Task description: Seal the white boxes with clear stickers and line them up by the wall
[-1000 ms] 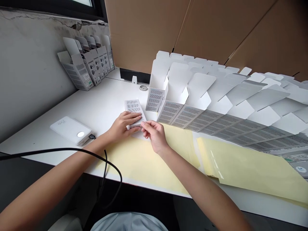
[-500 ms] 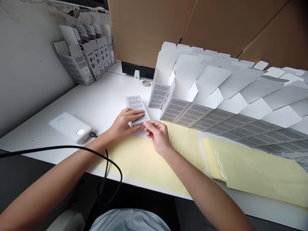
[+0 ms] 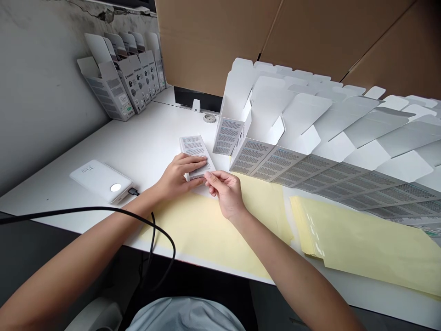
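Observation:
A small flat carton (image 3: pixel 195 146) with printed text panels lies on the white table, its near end toward me. My left hand (image 3: pixel 179 175) grips it, with the fingers across its top and the thumb along the near edge. At the carton's near right corner, my right hand (image 3: pixel 224 189) is closed in a pinch, thumb against the index finger. Whatever sits between those fingertips is too small or hidden to make out. Under both wrists spreads a yellow sheet (image 3: pixel 206 234).
Open-topped cartons (image 3: pixel 257 158) stand in a long row on the right, more cartons (image 3: pixel 117 99) against the left wall. A white power bank (image 3: pixel 98 180) with a black cable (image 3: pixel 103 209) lies left. Yellow sheets (image 3: pixel 372 243) are stacked right; a tape roll (image 3: pixel 209 118) lies behind.

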`<state>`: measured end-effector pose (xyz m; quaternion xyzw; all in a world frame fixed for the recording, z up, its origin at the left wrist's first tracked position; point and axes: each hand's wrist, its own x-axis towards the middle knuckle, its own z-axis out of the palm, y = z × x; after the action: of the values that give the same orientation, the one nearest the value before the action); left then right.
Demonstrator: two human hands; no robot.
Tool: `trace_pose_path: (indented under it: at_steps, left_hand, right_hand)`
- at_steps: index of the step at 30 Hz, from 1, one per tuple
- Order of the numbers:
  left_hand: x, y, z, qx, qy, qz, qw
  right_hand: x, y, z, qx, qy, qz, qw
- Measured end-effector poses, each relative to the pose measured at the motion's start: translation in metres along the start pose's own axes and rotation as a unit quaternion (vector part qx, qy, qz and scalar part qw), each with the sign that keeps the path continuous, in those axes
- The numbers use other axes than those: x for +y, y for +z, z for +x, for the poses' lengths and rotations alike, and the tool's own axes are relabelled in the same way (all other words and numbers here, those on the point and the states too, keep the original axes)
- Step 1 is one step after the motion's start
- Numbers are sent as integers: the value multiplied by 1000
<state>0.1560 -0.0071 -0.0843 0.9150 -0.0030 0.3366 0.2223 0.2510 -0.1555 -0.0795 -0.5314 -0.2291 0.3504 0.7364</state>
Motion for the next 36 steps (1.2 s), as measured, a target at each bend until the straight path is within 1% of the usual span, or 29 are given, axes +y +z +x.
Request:
trace_pose_path:
  at_steps: [10, 16, 21, 29, 33, 36]
  left_hand:
    - [0, -1, 1, -1, 3, 0, 1000]
    - [0, -1, 0, -6, -10, 0, 1000]
    - [0, -1, 0, -1, 1, 2, 1000]
    - [0, -1, 1, -8, -14, 3, 1000]
    - [-1, -1, 1, -10, -13, 5, 1000]
    - [-2, -1, 1, -10, -7, 5, 1000]
  right_hand:
    - [5, -3, 1, 8, 41, 6, 999]
    - [5, -3, 1, 13, 52, -1, 999]
    - [6, -2, -1, 20, 50, -8, 999]
    - [8, -2, 0, 31, 12, -71, 997]
    - [8, -2, -1, 36, -34, -138, 989]
    - [6, -2, -1, 43, -69, -204, 976]
